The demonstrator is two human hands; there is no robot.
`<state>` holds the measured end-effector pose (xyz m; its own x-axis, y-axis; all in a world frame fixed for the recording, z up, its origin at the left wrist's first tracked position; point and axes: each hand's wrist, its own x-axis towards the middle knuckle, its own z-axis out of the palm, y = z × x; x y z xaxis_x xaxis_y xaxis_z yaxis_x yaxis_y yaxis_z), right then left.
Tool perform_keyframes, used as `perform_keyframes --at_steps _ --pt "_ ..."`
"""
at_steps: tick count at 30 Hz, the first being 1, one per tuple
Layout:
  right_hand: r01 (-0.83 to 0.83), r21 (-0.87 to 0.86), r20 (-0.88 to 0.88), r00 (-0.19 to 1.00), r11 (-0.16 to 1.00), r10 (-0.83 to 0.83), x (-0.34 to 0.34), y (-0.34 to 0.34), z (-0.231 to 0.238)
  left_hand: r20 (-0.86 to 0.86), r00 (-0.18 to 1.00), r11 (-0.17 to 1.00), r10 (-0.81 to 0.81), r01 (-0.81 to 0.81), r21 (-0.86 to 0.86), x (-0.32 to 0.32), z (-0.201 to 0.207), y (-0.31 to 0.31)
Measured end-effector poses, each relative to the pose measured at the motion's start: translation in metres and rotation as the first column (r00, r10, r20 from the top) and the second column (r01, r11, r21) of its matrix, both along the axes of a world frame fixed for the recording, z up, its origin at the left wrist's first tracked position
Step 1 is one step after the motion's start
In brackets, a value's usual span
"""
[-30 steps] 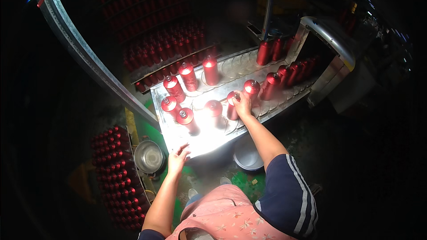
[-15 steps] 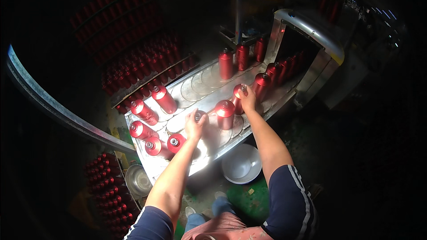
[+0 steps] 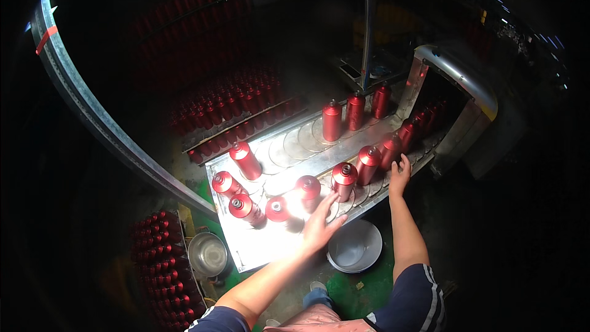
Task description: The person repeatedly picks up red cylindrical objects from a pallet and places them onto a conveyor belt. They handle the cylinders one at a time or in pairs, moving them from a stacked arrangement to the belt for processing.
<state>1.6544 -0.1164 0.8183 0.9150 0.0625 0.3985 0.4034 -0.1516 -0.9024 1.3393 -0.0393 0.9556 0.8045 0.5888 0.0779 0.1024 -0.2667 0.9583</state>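
Red metal bottles with narrow necks stand in a loop on a metal conveyor (image 3: pixel 295 175). My left hand (image 3: pixel 321 226) reaches over the near edge, fingers spread and empty. Its fingertips come close to a red bottle (image 3: pixel 344 179); whether they touch cannot be made out. To the right, my right hand (image 3: pixel 399 179) is raised beside another red bottle (image 3: pixel 390 149), fingers apart and slightly curled, holding nothing. Between these two bottles stands one more bottle (image 3: pixel 368 163). A brightly lit bottle (image 3: pixel 307 190) is left of my left fingertips.
At the conveyor's right end is a metal tunnel housing (image 3: pixel 458 74) with bottles inside. A wide pale basin (image 3: pixel 354 246) sits below the near edge, and a metal pot (image 3: pixel 208 254) at the left. Racks of red bottles (image 3: pixel 230 95) stand behind. A curved rail (image 3: pixel 117 129) runs along the left.
Both hands have come off the bottle tops they were on. My left hand is now lower and right along the conveyor; my right hand is farther right. The whole view has shifted.
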Motion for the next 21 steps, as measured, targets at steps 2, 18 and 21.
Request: perform_keyframes --at_steps 2,18,21 --pt "-0.018 0.112 -0.077 0.997 0.994 0.026 -0.054 -0.052 -0.051 -0.056 0.96 0.915 -0.273 0.241 -0.324 -0.077 0.007 -0.019" --pt "-0.985 -0.17 -0.571 0.126 0.034 0.811 -0.684 0.031 -0.083 -0.423 0.654 0.341 0.627 -0.719 -0.606 -0.69 -0.115 -0.101" --pt "-0.901 -0.284 -0.579 -0.111 -0.327 0.808 -0.76 0.055 -0.082 -0.449 0.368 0.138 0.814 -0.874 -0.466 -0.779 -0.15 -0.153"
